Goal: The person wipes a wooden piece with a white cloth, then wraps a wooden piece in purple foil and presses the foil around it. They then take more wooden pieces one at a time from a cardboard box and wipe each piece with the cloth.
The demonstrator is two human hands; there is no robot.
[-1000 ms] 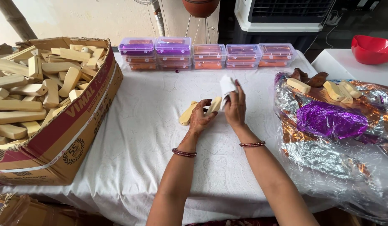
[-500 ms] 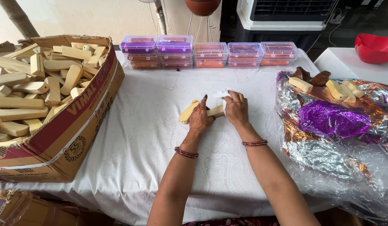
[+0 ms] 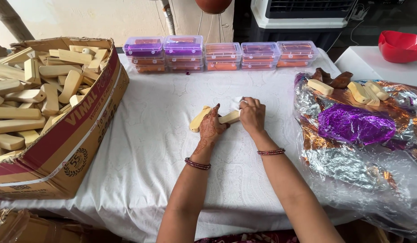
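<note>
White patterned cloth covers the worktop (image 3: pixel 141 153) where a person, both wrists ringed with dark beaded bangles, works over pale wooden blocks. Nearest the camera, the forearms reach in from the bottom edge. The left hand (image 3: pixel 211 127), its back patterned with henna, presses down on a short pale wooden block (image 3: pixel 200 119) lying on the cloth, thumb raised and the grip loose around it. The right hand (image 3: pixel 252 115) is curled tight around a small piece of white paper (image 3: pixel 238 101) and touches the end of a second pale wooden block (image 3: pixel 230 118) between the two hands.

Judging by the piles, the work looks far from over: a large open cardboard box (image 3: pixel 73 148) at the left edge is heaped with plain wooden blocks (image 3: pixel 33 96), while only a few blocks (image 3: pixel 359 91) rest on the crinkled silver foil sheet (image 3: pixel 352 166) at the right (a bundle of purple foil (image 3: pixel 355 128) lies on it too).

Farther back, a row of clear plastic boxes with purple and orange lids (image 3: pixel 222 55) lines the worktop's far edge. Beyond stand a pale wall, an air cooler (image 3: pixel 303 15) and a red plastic bowl (image 3: pixel 401 46) on a white side table (image 3: pixel 366 63).
</note>
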